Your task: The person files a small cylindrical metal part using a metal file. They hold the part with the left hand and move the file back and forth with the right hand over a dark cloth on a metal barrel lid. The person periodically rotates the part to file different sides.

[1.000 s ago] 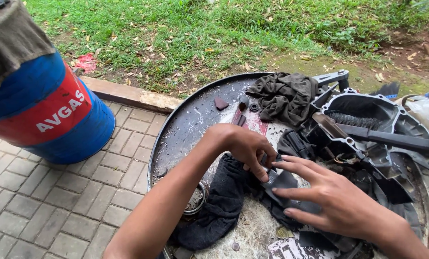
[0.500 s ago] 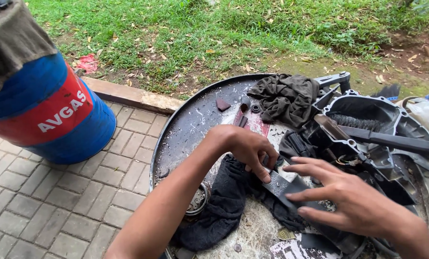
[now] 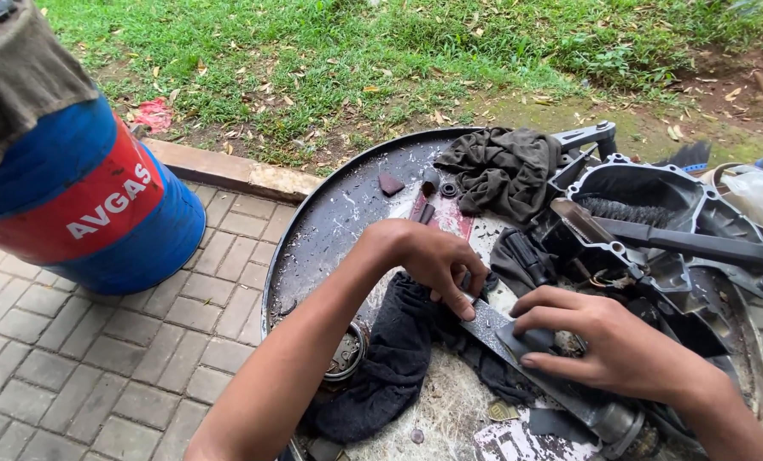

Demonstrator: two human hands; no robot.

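Blue drum point(image 3: 74, 196) with a red band, lying tilted on the grey paving point(image 3: 74, 376) at left, a grey cloth draped over its top end. Beyond it, grass point(image 3: 356, 51) strewn with dead leaves.

Round metal tray point(image 3: 330, 222), dark and scratched, set on the paving — it carries all the parts described below.

Engine casing point(image 3: 655, 196), black, at the tray's far right, with a stiff brush lying inside it and a long dark handle point(image 3: 706, 243) crossing its rim.

Olive-grey rag point(image 3: 505, 171), bunched at the tray's far edge. A second, black rag point(image 3: 390, 367) lies crumpled under the forearms, near the tray's front.

Flat dark metal bar point(image 3: 492, 329), running diagonally from beneath the left hand to a cylindrical end point(image 3: 616, 423) at lower right; it rests on the black rag.

Right hand point(image 3: 612, 341) — fingers curled down over the middle of the bar, thumb tucked beside, pressing a small dark pad against it.

Left hand point(image 3: 433, 260) — fingers bent and closed on the bar's upper end, fingertips touching it.

Ring-shaped bearing point(image 3: 347, 350), beside the left forearm, partly under the black rag.

Small brown scraps and a washer point(image 3: 447, 189) lie near the olive-grey rag.
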